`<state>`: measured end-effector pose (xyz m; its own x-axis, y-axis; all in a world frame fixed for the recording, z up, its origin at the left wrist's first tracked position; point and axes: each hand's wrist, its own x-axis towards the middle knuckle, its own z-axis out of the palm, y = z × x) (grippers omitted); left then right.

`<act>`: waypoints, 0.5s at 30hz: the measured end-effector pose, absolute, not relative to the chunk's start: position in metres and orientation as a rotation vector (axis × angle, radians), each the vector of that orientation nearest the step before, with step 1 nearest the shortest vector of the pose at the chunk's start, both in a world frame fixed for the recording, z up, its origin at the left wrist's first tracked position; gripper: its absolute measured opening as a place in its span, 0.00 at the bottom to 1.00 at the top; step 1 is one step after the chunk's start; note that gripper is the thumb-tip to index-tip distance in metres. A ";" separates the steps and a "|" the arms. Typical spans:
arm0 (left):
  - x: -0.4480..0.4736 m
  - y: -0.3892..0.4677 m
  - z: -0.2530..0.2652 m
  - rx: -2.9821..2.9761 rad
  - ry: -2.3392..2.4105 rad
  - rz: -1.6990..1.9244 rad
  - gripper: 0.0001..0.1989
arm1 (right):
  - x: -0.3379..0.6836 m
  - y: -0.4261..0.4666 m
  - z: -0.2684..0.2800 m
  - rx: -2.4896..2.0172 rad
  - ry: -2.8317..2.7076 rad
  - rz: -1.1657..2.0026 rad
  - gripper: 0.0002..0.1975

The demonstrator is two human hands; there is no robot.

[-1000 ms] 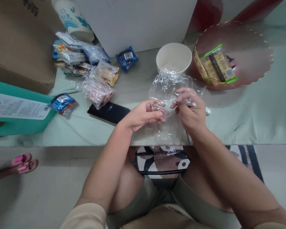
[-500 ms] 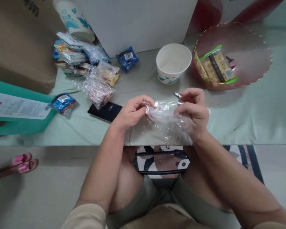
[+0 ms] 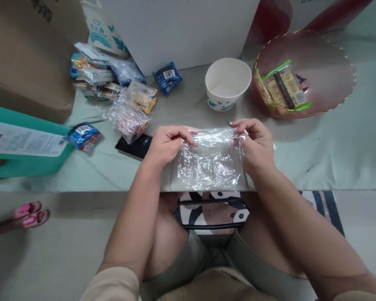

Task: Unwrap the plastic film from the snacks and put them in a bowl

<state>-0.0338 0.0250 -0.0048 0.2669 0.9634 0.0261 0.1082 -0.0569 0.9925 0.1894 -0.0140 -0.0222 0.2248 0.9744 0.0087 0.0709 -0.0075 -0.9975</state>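
Note:
A clear plastic bag [image 3: 209, 163] is stretched between my two hands above the table's near edge. My left hand [image 3: 171, 144] pinches its upper left corner. The upper right corner is gripped by my right hand [image 3: 255, 144], where a small shiny tip also shows by the fingers; I cannot make out what it belongs to. Wrinkles run over the bag, and no contents show in it. Partly behind my left hand lies a dark phone [image 3: 133, 146]. Beyond the bag stands a white paper bowl [image 3: 227, 83] with a blue leaf print.
A pink, gold-rimmed bowl [image 3: 335, 83] holds packaged crackers [image 3: 283, 90]. Wrapped snacks [image 3: 113, 79] are heaped at left, near blue packets [image 3: 168, 78]. A paper cup [image 3: 103, 33], a cardboard box [image 3: 25, 62] and a green handled container [image 3: 50, 163] stand around them. Another person's feet [image 3: 31, 213] show lower left.
The crumpled bag has been spread out flat. My left hand has shifted slightly left, and my right fingers now grip the bag's upper right corner.

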 end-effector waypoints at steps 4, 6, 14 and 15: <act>-0.035 0.027 -0.003 1.553 1.057 0.982 0.14 | 0.190 -0.008 -0.027 -1.353 -0.875 1.170 0.09; -0.035 0.027 -0.002 1.582 1.069 0.953 0.13 | 0.190 -0.008 -0.029 -1.323 -0.888 1.245 0.16; -0.027 0.022 -0.004 1.005 0.973 1.029 0.21 | 0.185 -0.015 -0.031 -1.340 -1.105 1.310 0.22; -0.026 0.022 -0.003 0.916 0.970 0.961 0.26 | 0.185 -0.014 -0.032 -1.336 -1.108 1.275 0.22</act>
<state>-0.0263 0.0218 -0.0030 0.2602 0.9355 -0.2389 -0.2303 0.3004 0.9256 0.1854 -0.0141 -0.0317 0.0464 0.9891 -0.1397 0.0006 -0.1398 -0.9902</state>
